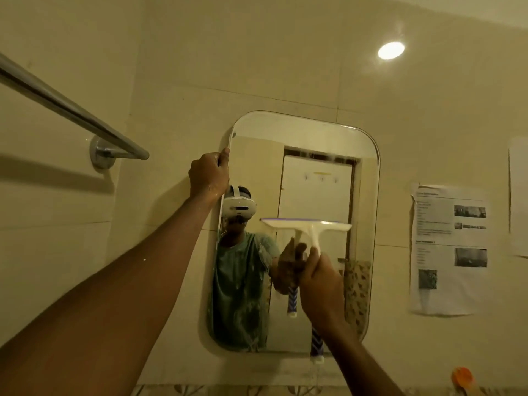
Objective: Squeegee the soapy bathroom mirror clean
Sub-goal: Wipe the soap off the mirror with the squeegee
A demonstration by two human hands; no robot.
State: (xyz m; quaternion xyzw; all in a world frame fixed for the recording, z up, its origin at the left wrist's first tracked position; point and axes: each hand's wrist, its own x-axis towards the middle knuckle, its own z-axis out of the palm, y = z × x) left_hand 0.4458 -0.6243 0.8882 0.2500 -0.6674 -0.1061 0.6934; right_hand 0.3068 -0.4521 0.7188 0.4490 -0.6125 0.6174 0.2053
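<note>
A rounded rectangular mirror hangs on the tiled wall. My left hand grips its upper left edge, arm stretched up. My right hand is shut on the handle of a white squeegee. Its blade lies level against the glass at mid-height, right of centre. The blue-striped handle end sticks out below my wrist. Faint soap streaks show on the lower left glass and near the top. The mirror reflects me with a headset.
A chrome towel rail juts from the wall at upper left. Printed paper sheets are stuck to the wall right of the mirror. An orange object sits at the lower right. A ceiling light glows above.
</note>
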